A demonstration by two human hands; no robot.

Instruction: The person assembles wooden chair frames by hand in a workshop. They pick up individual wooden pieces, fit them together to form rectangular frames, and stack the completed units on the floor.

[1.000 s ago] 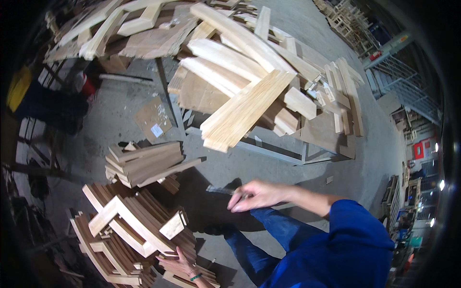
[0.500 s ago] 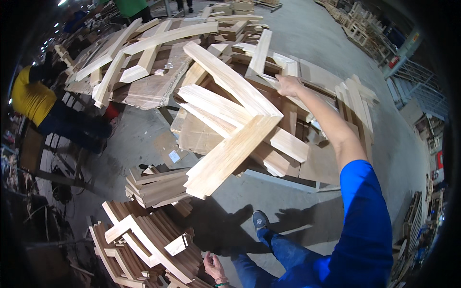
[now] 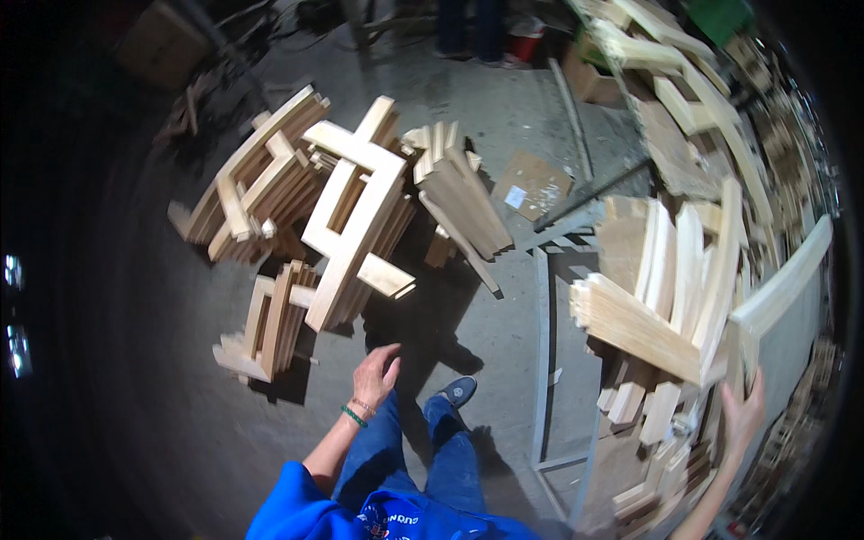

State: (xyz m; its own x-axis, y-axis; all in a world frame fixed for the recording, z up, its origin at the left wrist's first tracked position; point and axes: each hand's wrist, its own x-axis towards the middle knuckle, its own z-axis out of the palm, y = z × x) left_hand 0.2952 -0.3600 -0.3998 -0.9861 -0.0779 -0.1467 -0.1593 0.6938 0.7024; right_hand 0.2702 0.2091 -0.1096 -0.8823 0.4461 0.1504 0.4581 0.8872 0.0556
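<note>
My right hand (image 3: 743, 414) is at the right, its thumb and fingers closed round the lower end of an angled wooden frame piece (image 3: 785, 277). This pale piece rises from the hand toward the far right, beside the piled table. My left hand (image 3: 374, 374), with bracelets at its wrist, hangs over the floor in front of my legs. Nothing is in it, and its thumb stands apart from the fingers. Beyond it lies a stack of joined wooden frames (image 3: 360, 216). On the table, an L-shaped wooden piece (image 3: 643, 328) rests across other parts.
More wooden frame stacks stand on the floor at the left (image 3: 261, 184) and nearer (image 3: 270, 324), beside a bundle of slats (image 3: 463, 198). A flat cardboard piece (image 3: 531, 184) lies beyond. A grey metal table frame (image 3: 541, 360) edges the right side. A person's legs (image 3: 470, 27) show at the back.
My view has swung left, toward the floor stacks. My right hand still grips the angled piece, which now stands at the far right. My left hand has come fully into view.
</note>
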